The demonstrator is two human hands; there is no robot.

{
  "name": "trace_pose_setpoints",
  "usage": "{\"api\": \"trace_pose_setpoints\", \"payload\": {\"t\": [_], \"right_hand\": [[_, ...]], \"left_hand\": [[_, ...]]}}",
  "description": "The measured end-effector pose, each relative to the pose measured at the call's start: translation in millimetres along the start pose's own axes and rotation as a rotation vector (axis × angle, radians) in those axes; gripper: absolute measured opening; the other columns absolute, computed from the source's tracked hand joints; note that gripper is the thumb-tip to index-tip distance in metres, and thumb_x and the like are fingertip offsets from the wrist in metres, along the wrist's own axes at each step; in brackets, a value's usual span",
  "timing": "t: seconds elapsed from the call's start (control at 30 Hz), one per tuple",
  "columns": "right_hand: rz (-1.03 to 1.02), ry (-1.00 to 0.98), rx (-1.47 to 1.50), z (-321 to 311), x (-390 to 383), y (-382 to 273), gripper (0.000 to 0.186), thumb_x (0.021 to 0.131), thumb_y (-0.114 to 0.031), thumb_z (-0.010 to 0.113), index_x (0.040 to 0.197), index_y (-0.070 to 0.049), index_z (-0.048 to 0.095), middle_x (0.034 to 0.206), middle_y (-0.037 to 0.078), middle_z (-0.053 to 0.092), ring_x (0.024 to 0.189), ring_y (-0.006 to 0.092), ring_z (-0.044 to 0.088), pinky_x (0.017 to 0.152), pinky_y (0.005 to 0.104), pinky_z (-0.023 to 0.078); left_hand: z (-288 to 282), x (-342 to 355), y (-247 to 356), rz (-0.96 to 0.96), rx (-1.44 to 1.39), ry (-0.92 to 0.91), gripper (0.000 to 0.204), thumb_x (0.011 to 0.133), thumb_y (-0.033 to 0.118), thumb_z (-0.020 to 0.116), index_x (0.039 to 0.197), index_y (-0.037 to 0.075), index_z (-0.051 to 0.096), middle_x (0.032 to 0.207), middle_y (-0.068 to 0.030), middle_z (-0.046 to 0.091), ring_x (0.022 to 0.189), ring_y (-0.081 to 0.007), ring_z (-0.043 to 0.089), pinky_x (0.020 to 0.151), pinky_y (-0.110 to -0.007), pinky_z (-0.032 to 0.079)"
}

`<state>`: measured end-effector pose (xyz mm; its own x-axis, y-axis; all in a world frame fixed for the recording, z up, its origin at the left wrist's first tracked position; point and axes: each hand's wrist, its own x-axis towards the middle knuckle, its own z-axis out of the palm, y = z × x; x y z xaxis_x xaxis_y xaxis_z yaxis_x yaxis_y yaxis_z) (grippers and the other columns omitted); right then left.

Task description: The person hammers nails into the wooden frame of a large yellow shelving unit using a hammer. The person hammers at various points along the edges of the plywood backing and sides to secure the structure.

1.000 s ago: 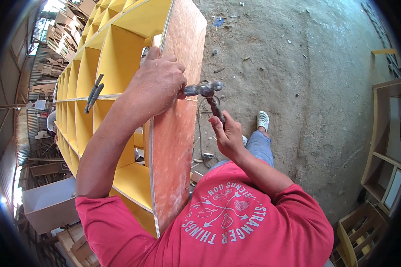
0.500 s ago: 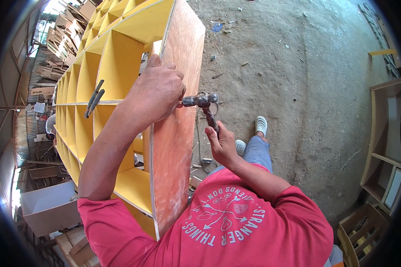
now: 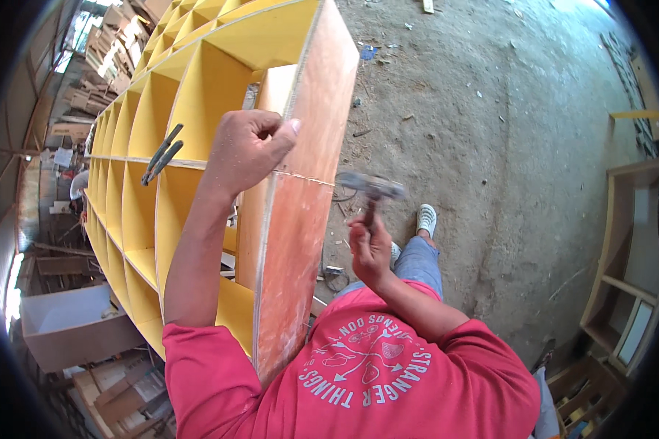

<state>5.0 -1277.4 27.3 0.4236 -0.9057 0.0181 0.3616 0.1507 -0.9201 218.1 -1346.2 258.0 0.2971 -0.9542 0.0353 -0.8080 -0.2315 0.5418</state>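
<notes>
My right hand [image 3: 372, 252] grips a hammer [image 3: 372, 186] by its handle. The hammer head is blurred and stands off the outer face of the reddish plywood side panel [image 3: 293, 241]. My left hand [image 3: 250, 150] is closed above the panel's pale edge, its thumb stretched along the curled fingers; what it holds, if anything, is hidden. A thin splintered line [image 3: 304, 178] crosses the panel between the hand and the hammer. The panel forms the end of a large yellow shelf unit [image 3: 205, 88] with many compartments. Pliers [image 3: 161, 155] with dark handles rest on a divider edge, left of my left hand.
A grey open box [image 3: 73, 322] and wood scraps [image 3: 124, 388] are at the lower left. To the right, a wooden cabinet frame [image 3: 622, 271] stands on the dusty concrete floor [image 3: 483, 146]. Another person's arm [image 3: 79, 184] shows beyond the unit at far left.
The hammer has swung away from my left hand, to the right and slightly down. My left hand has drawn back from the panel's outer face to its edge, uncovering the splintered line.
</notes>
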Motion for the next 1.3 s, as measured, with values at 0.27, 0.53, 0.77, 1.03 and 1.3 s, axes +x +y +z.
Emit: {"api": "trace_pose_setpoints", "payload": {"t": [0.27,0.53,0.77,1.03,1.3], "right_hand": [[0.011,0.001,-0.115,7,3,22,0.026,0.109,-0.035,0.058,0.108,-0.008,0.055,0.073,-0.002,0.051,0.055,0.0061,0.045,0.048,0.0244,0.035],[0.063,-0.094,0.042,-11,13,36,0.022,0.112,-0.029,0.052,0.107,-0.008,0.055,0.069,-0.005,0.044,0.053,0.0041,0.041,0.046,0.023,0.033],[-0.251,-0.119,-0.193,-27,77,-22,0.029,0.112,-0.029,0.047,0.097,-0.005,0.053,0.059,-0.003,0.045,0.048,0.0069,0.043,0.058,0.0266,0.047],[-0.488,-0.435,-0.609,28,236,-152,0.038,0.109,-0.036,0.056,0.105,0.001,0.065,0.063,-0.002,0.051,0.054,0.007,0.044,0.069,0.0288,0.048],[-0.822,-1.164,-0.842,181,300,-234,0.018,0.096,-0.018,0.073,0.103,-0.002,0.069,0.069,0.009,0.063,0.055,0.0189,0.058,0.056,0.0327,0.046]], "left_hand": [[-8,-5,-4,0.008,0.035,0.06,0.04,0.089,0.023,0.07,0.06,-0.001,0.057,0.051,-0.0045,0.047,0.051,-0.0084,0.046,0.05,-0.032,0.039],[-2,-9,-10,0.141,0.048,0.133,0.045,0.083,0.04,0.069,0.058,0.004,0.062,0.054,-0.0157,0.055,0.051,-0.036,0.054,0.056,-0.046,0.046],[-6,-23,-12,0.158,-0.148,0.376,0.035,0.083,0.035,0.067,0.065,0.005,0.063,0.06,-0.0136,0.061,0.056,-0.0349,0.06,0.059,-0.045,0.048],[-64,-93,-6,-0.28,-0.445,0.411,0.025,0.088,0.024,0.061,0.088,0.0,0.068,0.075,-0.0151,0.068,0.065,-0.0236,0.064,0.059,-0.04,0.048],[-56,-190,-23,-0.597,-1.432,0.743,0.031,0.088,0.005,0.049,0.116,-0.003,0.062,0.093,-0.0051,0.058,0.074,-0.0125,0.051,0.07,-0.026,0.045]]}}
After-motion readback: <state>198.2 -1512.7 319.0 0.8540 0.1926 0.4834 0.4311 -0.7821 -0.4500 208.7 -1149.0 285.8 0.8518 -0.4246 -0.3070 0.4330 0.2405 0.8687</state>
